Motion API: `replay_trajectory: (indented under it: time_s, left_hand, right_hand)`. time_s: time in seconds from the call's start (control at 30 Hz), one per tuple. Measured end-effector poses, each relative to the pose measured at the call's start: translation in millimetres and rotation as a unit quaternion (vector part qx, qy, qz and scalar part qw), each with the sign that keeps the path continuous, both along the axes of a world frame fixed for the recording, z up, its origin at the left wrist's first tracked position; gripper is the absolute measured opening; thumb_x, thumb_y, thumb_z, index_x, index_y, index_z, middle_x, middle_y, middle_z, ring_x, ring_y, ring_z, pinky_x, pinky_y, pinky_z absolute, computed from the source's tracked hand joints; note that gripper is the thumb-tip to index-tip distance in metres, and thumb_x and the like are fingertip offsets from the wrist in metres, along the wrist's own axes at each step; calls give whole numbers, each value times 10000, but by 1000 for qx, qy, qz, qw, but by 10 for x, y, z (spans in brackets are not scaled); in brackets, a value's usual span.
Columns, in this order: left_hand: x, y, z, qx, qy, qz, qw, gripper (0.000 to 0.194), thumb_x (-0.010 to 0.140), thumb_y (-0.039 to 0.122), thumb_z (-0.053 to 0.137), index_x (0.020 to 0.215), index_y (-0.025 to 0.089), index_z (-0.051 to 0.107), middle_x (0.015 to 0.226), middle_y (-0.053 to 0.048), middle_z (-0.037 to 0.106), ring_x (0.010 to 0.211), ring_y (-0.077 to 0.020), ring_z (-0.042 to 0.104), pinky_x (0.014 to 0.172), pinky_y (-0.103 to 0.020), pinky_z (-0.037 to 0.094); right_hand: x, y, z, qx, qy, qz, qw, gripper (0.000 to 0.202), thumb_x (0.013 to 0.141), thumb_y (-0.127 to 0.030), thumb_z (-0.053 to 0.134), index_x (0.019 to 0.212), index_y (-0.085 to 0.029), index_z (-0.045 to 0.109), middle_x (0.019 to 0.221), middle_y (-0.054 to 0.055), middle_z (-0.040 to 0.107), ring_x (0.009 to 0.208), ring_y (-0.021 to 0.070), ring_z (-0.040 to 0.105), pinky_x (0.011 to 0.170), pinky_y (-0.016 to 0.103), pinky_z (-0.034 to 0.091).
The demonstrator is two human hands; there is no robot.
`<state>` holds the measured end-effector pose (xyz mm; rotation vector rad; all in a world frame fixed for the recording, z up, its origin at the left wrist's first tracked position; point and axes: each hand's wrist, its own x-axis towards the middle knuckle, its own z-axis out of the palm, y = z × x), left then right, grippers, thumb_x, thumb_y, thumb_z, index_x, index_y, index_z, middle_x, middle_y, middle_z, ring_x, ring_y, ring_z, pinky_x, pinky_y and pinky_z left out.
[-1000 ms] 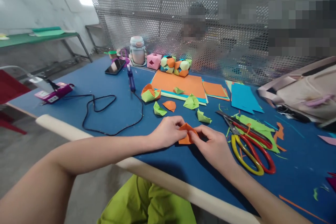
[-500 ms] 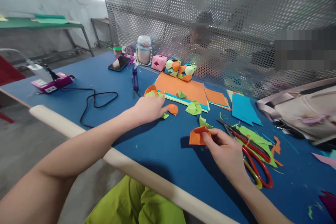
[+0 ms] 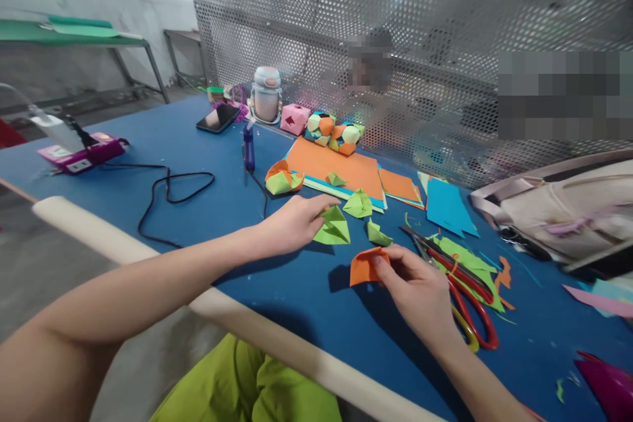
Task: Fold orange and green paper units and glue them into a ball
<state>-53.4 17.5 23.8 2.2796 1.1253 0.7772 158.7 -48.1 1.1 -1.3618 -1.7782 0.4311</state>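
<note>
My left hand [image 3: 293,224] is low over the table with its fingers at the left edge of a light green folded paper piece [image 3: 335,227], which it pinches. Between the thumb and fingers of my right hand [image 3: 418,283] is an orange folded paper piece [image 3: 364,266], raised just off the tabletop. More green folded pieces lie beyond, one at the middle [image 3: 359,203] and one close to my right fingers [image 3: 378,233]. A joined orange and green paper piece [image 3: 283,179] rests past my left hand. Large red-handled scissors [image 3: 475,310] lie beside my right hand.
A purple glue gun [image 3: 248,150] stands at the back, its cord on the blue table. Stacked orange sheets [image 3: 336,165], finished paper balls [image 3: 320,126], a pink paper cube [image 3: 295,119], a bottle [image 3: 267,93] and a phone [image 3: 218,118] line the back. A bag [image 3: 568,204] sits right.
My left hand has come back toward me and right, away from the orange and green joined piece, and now has a green folded piece at its fingers. My right hand still holds the orange piece.
</note>
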Motion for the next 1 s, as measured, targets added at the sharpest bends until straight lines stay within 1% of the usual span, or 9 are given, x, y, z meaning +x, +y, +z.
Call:
replay_trajectory:
  time_s: [0.07, 0.13, 0.2, 0.27, 0.4, 0.53, 0.7, 0.9, 1.0]
  left_hand:
    - [23, -18, -30, -21, -11, 3, 1000, 415, 781, 68, 401, 1162, 160, 542, 964, -46, 646, 747, -146, 578, 705, -245, 419]
    - [36, -18, -64, -41, -21, 8, 999, 408, 771, 60, 395, 1137, 163, 544, 787, -5, 613, 629, -121, 520, 625, -226, 395]
    - [50, -9, -98, -60, -38, 6, 997, 379, 762, 60, 399, 1093, 164, 554, 624, 40, 505, 556, -106, 447, 557, -210, 352]
    - [70, -1, -128, -85, -69, -5, 994, 336, 761, 77, 415, 1052, 155, 563, 563, 62, 417, 526, -99, 397, 516, -202, 321]
    - [120, -13, -137, -188, -149, -34, 970, 282, 756, 133, 473, 1021, 133, 569, 684, 29, 520, 592, -95, 475, 544, -198, 391]
    - [148, -65, -70, -273, -188, -47, 942, 296, 719, 171, 581, 1013, 141, 599, 832, -7, 570, 731, -113, 547, 638, -212, 466]
    - [173, -115, -52, -423, -265, -73, 863, 313, 724, 254, 643, 1002, 128, 572, 778, -2, 567, 643, -113, 597, 631, -276, 528]
    - [210, -126, -85, -446, -260, -60, 854, 235, 698, 255, 657, 878, 127, 575, 728, 8, 557, 618, -99, 564, 567, -244, 497]
    - [218, -128, -86, -444, -255, -50, 858, 303, 680, 158, 610, 982, 150, 594, 666, 44, 493, 577, -79, 500, 513, -207, 447]
  right_hand:
    - [2, -1, 3, 21, 0, 20, 1000, 131, 815, -265, 560, 736, -195, 639, 652, 5, 623, 534, 126, 572, 495, 223, 471]
    - [-1, 3, 8, 50, -2, 59, 997, 116, 821, -226, 549, 756, -205, 642, 733, 29, 657, 632, 150, 620, 570, 248, 507]
    - [-13, 6, 8, 74, -12, 106, 992, 116, 825, -199, 544, 780, -214, 649, 871, 65, 686, 773, 180, 656, 660, 282, 533]
    - [-32, 7, -7, 86, -35, 141, 986, 122, 827, -176, 538, 799, -216, 649, 983, 89, 689, 870, 195, 665, 724, 303, 543]
    - [-58, 17, -78, 88, -73, 164, 980, 131, 842, -149, 513, 846, -206, 630, 1017, 101, 690, 932, 191, 663, 797, 307, 540]
    - [-52, 29, -114, 91, -87, 177, 976, 140, 847, -149, 501, 868, -211, 625, 1023, 96, 684, 937, 188, 660, 803, 307, 540]
    - [-67, 10, -78, 90, -96, 205, 970, 154, 851, -142, 491, 872, -214, 625, 994, 81, 683, 896, 174, 661, 770, 281, 537]
    - [-91, 5, -79, 100, -136, 249, 954, 174, 860, -110, 471, 933, -212, 593, 927, 72, 680, 846, 169, 637, 747, 298, 521]
    - [-80, 8, -94, 117, -169, 260, 944, 166, 852, -103, 486, 946, -199, 584, 928, 81, 679, 843, 185, 624, 747, 332, 513]
